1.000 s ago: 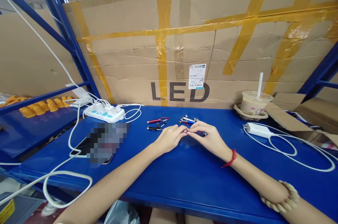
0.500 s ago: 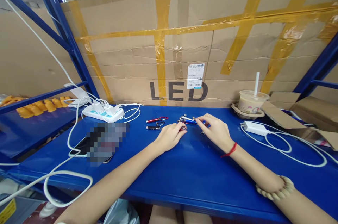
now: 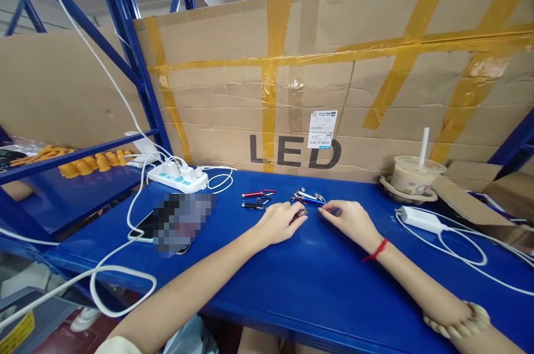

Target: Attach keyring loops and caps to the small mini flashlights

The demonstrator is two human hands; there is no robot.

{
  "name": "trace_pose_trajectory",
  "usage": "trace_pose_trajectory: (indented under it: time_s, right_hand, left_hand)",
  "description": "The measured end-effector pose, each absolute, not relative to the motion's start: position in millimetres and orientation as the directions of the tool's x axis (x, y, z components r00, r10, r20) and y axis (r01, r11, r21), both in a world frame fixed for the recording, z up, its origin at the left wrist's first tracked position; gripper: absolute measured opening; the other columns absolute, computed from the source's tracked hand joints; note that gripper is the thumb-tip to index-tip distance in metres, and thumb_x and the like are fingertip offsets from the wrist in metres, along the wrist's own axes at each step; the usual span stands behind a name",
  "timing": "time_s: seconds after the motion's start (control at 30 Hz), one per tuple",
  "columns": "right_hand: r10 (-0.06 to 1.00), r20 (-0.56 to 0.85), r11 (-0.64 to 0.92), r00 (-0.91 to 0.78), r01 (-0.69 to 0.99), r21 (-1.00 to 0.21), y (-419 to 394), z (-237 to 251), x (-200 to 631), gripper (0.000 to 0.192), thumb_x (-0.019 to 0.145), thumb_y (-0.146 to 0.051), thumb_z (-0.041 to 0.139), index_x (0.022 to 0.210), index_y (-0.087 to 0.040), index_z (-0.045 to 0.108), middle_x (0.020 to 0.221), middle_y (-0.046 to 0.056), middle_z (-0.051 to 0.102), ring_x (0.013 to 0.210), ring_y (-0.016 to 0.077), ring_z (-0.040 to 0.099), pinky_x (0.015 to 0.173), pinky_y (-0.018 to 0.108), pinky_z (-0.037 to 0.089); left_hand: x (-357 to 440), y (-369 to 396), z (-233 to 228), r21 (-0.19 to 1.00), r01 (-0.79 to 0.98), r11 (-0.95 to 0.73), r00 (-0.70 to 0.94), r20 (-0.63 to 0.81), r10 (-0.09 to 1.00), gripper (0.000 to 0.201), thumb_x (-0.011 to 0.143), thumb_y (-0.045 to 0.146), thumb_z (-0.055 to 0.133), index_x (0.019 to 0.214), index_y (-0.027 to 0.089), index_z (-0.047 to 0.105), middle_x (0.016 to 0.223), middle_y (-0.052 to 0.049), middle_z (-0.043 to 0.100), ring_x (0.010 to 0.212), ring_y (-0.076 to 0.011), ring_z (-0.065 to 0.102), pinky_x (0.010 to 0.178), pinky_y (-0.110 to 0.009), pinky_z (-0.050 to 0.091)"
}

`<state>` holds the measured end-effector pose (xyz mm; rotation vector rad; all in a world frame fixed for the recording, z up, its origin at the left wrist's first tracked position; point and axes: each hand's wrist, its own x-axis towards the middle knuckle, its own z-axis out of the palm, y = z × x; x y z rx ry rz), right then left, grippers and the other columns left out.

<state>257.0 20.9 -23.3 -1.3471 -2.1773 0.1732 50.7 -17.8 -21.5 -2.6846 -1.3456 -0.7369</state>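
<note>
My left hand (image 3: 280, 224) is closed around a small red metal key-ring flashlight (image 3: 297, 214), most of it hidden by the fingers. To the right, my right hand (image 3: 352, 221) has thumb and forefinger pinched together just in front of a small pile; what lies between the fingertips is too small to make out. In that pile are a blue key-ring flashlight (image 3: 311, 199) and several silvery bits. Left of the pile lie a red key-ring flashlight (image 3: 252, 194) with a red clip and a black key-ring flashlight (image 3: 252, 206) with a dark clip.
On the blue table (image 3: 292, 281) a white power strip (image 3: 177, 178) with cables and a phone (image 3: 144, 227) sit at left. A drink cup (image 3: 417, 176) in a cardboard holder and a white adapter (image 3: 423, 219) stand at right. A large cardboard sheet (image 3: 233, 103) rises behind.
The view has shifted a little, so everything appears lower and farther right. My right hand has drawn back slightly from the pile toward me. My left hand keeps its grip on the red flashlight.
</note>
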Motion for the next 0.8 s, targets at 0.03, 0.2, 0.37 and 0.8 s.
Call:
trace_pose_trajectory:
  time_s: [0.03,0.2,0.37,0.8]
  right_hand:
    - [0.847,0.397,0.509,-0.354,0.757,-0.410,22,-25,257,0.019,0.078,-0.035,0.052,0.071,-0.024,0.066,0.070,-0.001,0.066,0.063,0.0181,0.061,0.055,0.026,0.043]
    - [0.784,0.454,0.612,-0.423,0.651,-0.449,27,-33,257,0.016,0.075,-0.029,0.053,0.078,-0.020,0.065,0.078,0.002,0.065,0.060,0.0160,0.059,0.058,0.027,0.046]
    - [0.761,0.478,0.643,-0.439,0.613,-0.459,30,-39,256,0.015,0.075,-0.024,0.053,0.084,-0.019,0.063,0.084,0.004,0.063,0.063,0.0159,0.060,0.063,0.029,0.049]
    - [0.738,0.485,0.674,-0.470,0.545,-0.498,30,-40,255,0.018,0.074,-0.017,0.051,0.088,-0.017,0.063,0.085,0.005,0.061,0.065,0.0159,0.060,0.059,0.029,0.050]
  left_hand:
    - [51,-18,-22,0.163,0.768,-0.619,0.508,0.433,0.744,0.025,0.090,0.035,0.034,0.099,0.018,0.051,0.088,-0.003,0.062,0.081,-0.0157,0.058,0.073,-0.026,0.043]
    - [51,-19,-20,0.155,0.776,-0.612,0.504,0.432,0.748,0.026,0.090,0.035,0.034,0.100,0.018,0.051,0.088,-0.003,0.062,0.081,-0.0156,0.058,0.073,-0.026,0.043]
    - [51,-20,-20,0.149,0.781,-0.607,0.502,0.430,0.751,0.027,0.090,0.036,0.034,0.101,0.019,0.051,0.086,-0.003,0.062,0.081,-0.0163,0.058,0.073,-0.026,0.044]
    - [50,-20,-22,0.133,0.791,-0.597,0.491,0.445,0.749,0.027,0.090,0.036,0.034,0.102,0.019,0.051,0.088,-0.003,0.062,0.080,-0.0158,0.058,0.072,-0.025,0.043]
